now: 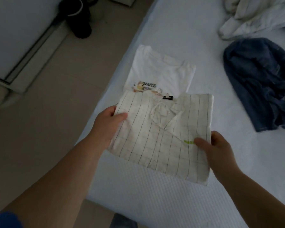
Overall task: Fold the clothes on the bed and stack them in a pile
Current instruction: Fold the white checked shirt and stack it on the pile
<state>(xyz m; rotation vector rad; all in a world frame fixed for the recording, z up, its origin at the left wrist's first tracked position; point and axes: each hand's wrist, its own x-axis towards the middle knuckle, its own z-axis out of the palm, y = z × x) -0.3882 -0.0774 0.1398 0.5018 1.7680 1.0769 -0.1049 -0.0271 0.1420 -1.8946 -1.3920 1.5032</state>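
Head view: both hands grip a folded checked shirt [163, 137] at frame centre, left hand [108, 124] on its left edge, right hand [215, 148] on its lower right corner, above the bed [179, 38]. Behind it lies a folded white T-shirt [161, 71]; blue clothing [260, 83] lies crumpled at right.

We see a folded cream shirt with thin dark grid lines [163, 137], collar up, held flat above the white bed [171, 203]. Beyond it, a folded white printed T-shirt [161, 71] lies flat near the bed's edge. A crumpled dark blue garment [260, 84] lies well apart.
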